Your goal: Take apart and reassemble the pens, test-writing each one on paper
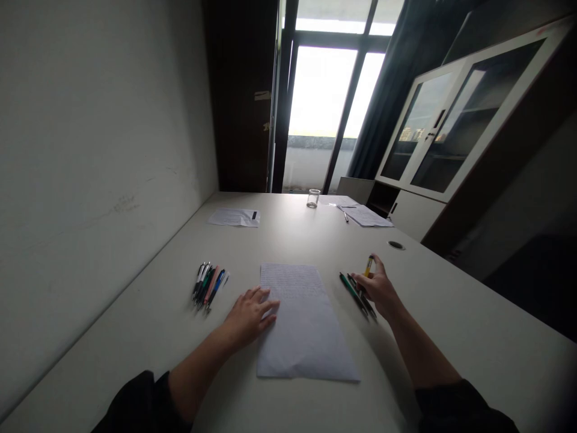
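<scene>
Flat on the left edge of a sheet of paper (pixel 306 331) rests my left hand (pixel 253 316), its fingers spread and holding nothing. Lines of handwriting cover the upper part of the sheet. To the right of the paper, my right hand (pixel 377 290) is closed around a yellow pen (pixel 369 266), whose upper end sticks up past the fingers. Just beneath that hand lie a green pen (pixel 350 292) and a dark pen (pixel 368 305), partly hidden by the fingers. Left of my left hand is a bunch of several pens (pixel 208 285) in black, green, pink and blue.
Near the far edge of the white table (pixel 162 337) stands a clear glass (pixel 312 198). Papers (pixel 367 215) with a pen (pixel 346 217) lie at the far right, another sheet (pixel 232 217) at the far left. A cable hole (pixel 396 245) is at the right; a wall borders the left.
</scene>
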The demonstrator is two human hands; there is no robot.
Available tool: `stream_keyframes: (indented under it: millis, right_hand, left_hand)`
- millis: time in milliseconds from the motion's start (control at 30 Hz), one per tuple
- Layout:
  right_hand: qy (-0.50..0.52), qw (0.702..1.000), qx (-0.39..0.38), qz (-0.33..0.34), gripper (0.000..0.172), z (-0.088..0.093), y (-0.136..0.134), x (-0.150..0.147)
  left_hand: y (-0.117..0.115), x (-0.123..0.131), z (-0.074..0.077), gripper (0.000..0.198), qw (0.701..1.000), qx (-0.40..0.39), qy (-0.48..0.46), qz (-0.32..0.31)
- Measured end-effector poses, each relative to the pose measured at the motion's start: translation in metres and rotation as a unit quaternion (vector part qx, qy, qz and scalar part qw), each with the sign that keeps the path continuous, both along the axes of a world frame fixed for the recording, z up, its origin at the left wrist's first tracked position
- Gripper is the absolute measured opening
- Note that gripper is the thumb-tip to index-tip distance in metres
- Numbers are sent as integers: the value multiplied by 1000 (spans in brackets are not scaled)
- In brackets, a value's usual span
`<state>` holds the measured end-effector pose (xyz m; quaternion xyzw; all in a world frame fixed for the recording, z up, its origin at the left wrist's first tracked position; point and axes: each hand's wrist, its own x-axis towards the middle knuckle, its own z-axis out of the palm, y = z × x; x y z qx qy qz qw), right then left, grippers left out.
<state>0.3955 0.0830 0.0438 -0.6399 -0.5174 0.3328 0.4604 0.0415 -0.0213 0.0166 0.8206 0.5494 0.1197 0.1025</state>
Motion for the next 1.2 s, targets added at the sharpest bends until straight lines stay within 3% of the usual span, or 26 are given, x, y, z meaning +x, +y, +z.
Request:
stream_keyframes:
  millis: [167,400,600,833,967,1200]
  right_hand:
    - [-26,998,19,45,85,-5,4,23]
    - [-131,991,19,26,74,-7,5,30]
    - [-301,951,21,63,64,-15,15,40]
    - [-398,913,-22,89,52,-35,29,52]
    - [-427,899,-44,89,47,-36,30,53]
    - [-421,899,-56,109,44,-32,27,52]
  left_hand:
    - [1,-1,-2,42,1000,0,0,0]
    - [-1,0,1,42,1000,1,1,-1]
    - [-1,0,3,43,1000,-4,-3,-1]
    - [-1,0,4,42,1000,-2,-1,-2]
    - [-1,0,4,43,1000,-1,1,-5]
    - [1,0,0,42,1000,2,5,-4]
